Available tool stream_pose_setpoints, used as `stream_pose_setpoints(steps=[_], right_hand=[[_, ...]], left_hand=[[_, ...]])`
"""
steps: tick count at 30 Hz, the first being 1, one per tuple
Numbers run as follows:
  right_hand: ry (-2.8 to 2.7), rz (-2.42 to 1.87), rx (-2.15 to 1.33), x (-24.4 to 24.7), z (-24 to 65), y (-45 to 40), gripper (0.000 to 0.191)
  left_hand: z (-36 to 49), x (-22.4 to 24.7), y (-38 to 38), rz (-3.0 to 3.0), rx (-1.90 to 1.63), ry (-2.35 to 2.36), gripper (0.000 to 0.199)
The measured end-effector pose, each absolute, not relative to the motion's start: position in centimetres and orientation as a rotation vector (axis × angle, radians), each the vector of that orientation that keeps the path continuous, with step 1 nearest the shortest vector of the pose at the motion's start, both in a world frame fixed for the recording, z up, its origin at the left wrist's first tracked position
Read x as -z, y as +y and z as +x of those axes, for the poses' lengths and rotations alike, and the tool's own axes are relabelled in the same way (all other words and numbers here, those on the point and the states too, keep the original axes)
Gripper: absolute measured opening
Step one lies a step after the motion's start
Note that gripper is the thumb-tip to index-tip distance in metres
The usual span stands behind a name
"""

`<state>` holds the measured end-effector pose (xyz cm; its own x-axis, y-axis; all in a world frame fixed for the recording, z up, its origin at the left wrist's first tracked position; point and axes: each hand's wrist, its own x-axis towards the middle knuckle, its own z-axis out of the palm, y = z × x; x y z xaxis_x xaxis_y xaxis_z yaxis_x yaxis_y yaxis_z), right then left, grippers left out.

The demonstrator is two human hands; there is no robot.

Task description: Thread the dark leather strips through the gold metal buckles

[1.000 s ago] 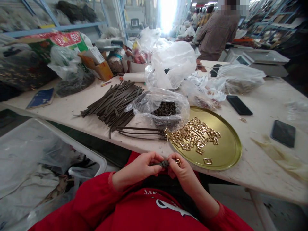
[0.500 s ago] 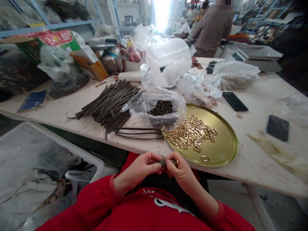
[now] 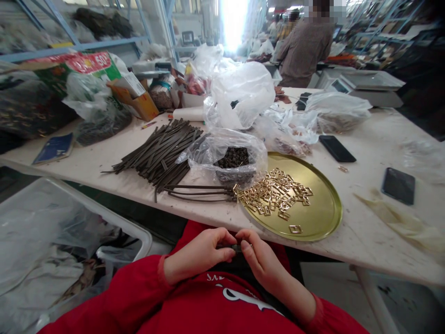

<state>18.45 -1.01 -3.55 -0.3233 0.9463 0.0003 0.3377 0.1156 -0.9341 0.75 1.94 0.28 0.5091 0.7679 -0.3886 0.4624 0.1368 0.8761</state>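
Low in front of my red shirt, just off the table's near edge, my left hand [image 3: 210,250] is closed in a pinch on a dark strap [image 3: 238,248]. Only a short bit of it shows between my hands; fingers hide the rest. My right hand [image 3: 260,257] is curled round the other end, its thumb beside the strap. Beyond my hands, several dark straps with gold ends [image 3: 198,192] lie side by side. To their right, a round gold tray [image 3: 323,218] carries a heap of small gold buckles [image 3: 278,192]. An open plastic bag of small dark loops [image 3: 234,157] stands behind.
A large pile of dark strips [image 3: 160,150] lies on the left of the table. Two phones [image 3: 337,148] rest at the right. Clear plastic bags [image 3: 239,93] crowd the back, with a scale [image 3: 368,81] behind. A white bin [image 3: 139,232] stands lower left. Another person [image 3: 304,51] is in the distance.
My hands have come slightly lower, and my right fingers have shifted round the strap. The gold buckle seen at my right fingers is now hidden. The view has tilted up slightly.
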Motion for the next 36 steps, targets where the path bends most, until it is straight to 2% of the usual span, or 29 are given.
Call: stream_pose_setpoints(steps=[6, 11, 16, 18, 21, 24, 32, 36], right_hand=[[-1.811, -1.155, -1.212, 3.2, 18.0, -1.2, 0.022], [-1.651, -1.152, -1.187, 3.8, 17.9, -0.4, 0.039], [-1.224, -1.185, -1.524, 3.2, 18.0, 0.9, 0.027], [-1.114, -1.18, -1.614, 2.7, 18.0, 1.2, 0.028], [-1.039, -1.187, -1.607, 2.3, 18.2, 1.4, 0.031], [-0.979, -1.21, -1.588, 2.2, 18.4, 1.4, 0.033], [-0.794, -1.14, -1.65, 1.6, 17.7, 1.1, 0.038], [-0.762, -1.116, -1.635, 1.2, 17.6, 0.6, 0.032]], left_hand=[[2.3, -1.4, 1.9, 1.68, -0.27, 1.165, 0.01], [1.9, -1.4, 2.7, 1.638, -0.249, 1.131, 0.017], [0.6, -1.2, 3.7, 1.635, -0.294, 1.216, 0.013], [0.4, -1.2, 4.0, 1.57, -0.285, 1.191, 0.014], [0.3, -1.4, 4.2, 1.516, -0.18, 1.131, 0.015], [0.3, -1.4, 4.4, 1.572, -0.086, 1.076, 0.024], [0.2, -0.3, 4.3, 1.693, -0.189, 1.132, 0.026], [-0.4, -1.1, 3.9, 1.725, -0.216, 1.097, 0.029]])
